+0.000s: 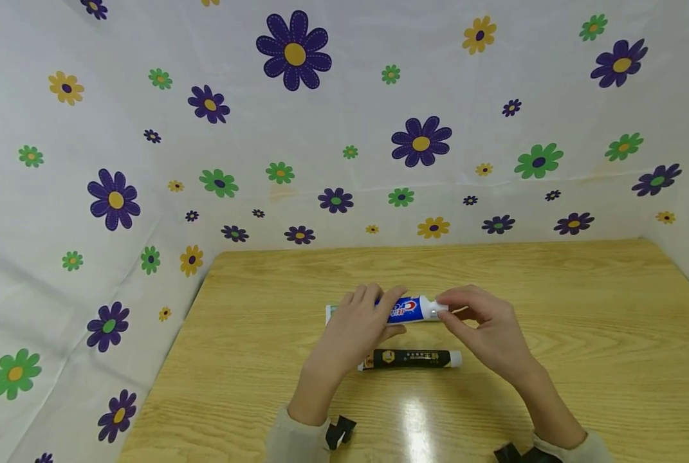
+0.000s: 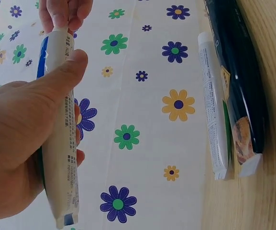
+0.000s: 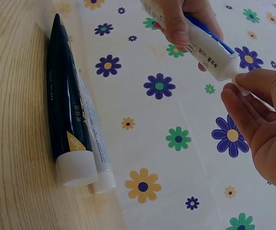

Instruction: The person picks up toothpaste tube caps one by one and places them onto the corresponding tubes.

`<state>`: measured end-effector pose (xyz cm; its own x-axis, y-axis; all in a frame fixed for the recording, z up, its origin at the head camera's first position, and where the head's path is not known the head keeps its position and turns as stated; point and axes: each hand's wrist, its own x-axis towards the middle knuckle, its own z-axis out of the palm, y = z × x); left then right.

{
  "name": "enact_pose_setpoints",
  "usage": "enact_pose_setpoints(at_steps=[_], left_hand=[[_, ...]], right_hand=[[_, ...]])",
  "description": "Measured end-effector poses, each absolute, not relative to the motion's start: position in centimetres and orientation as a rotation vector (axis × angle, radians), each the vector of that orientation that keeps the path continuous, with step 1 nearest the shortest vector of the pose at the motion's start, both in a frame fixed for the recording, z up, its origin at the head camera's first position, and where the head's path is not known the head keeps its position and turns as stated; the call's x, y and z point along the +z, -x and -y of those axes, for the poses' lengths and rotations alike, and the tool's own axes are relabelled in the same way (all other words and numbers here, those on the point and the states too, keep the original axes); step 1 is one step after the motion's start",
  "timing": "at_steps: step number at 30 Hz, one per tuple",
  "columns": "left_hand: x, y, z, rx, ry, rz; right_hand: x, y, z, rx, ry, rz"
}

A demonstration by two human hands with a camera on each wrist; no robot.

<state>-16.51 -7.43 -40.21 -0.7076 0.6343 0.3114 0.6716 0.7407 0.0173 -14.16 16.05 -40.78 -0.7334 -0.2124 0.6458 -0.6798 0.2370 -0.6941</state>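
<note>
Head view: the blue-and-white tube (image 1: 406, 310) is up above the bench (image 1: 234, 334), the left hand's (image 1: 352, 325) fingers wrapped round it, the right hand's (image 1: 489, 331) fingers pinching its white tip (image 1: 433, 311). I'd judge the work there unfinished; whether that tip is loosened, I can't tell. Its contents don't show. Nearby, a black tube (image 1: 416, 359) and a slimmer white tube (image 3: 97, 136) lie capped, unhandled.

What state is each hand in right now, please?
Left hand: closed, holding the blue-and-white toothpaste tube.
Right hand: closed, pinching that tube's white tip.
</note>
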Motion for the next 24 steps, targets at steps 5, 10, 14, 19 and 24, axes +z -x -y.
enact_pose_setpoints(at_steps=[5, 10, 14, 19, 24], left_hand=[[-40.30, 16.45, 7.26, -0.179, 1.026, 2.658], [-40.16, 16.49, 7.30, -0.118, 1.042, 2.611], [-39.94, 16.58, 7.61, -0.147, 1.077, 2.515], [-39.75, 16.72, 7.81, -0.201, 1.119, 2.361], [-39.64, 16.60, 7.86, -0.238, 1.152, 2.322]], right_hand=[[-40.79, 14.15, -16.06, 1.497, -0.807, 2.069], [-40.94, 14.24, -16.13, 1.490, -0.798, 2.078], [-41.01, 14.30, -15.94, 1.477, -0.824, 2.078], [-41.10, 14.34, -15.79, 1.454, -0.846, 2.059], [-41.14, 14.38, -15.86, 1.435, -0.820, 2.055]])
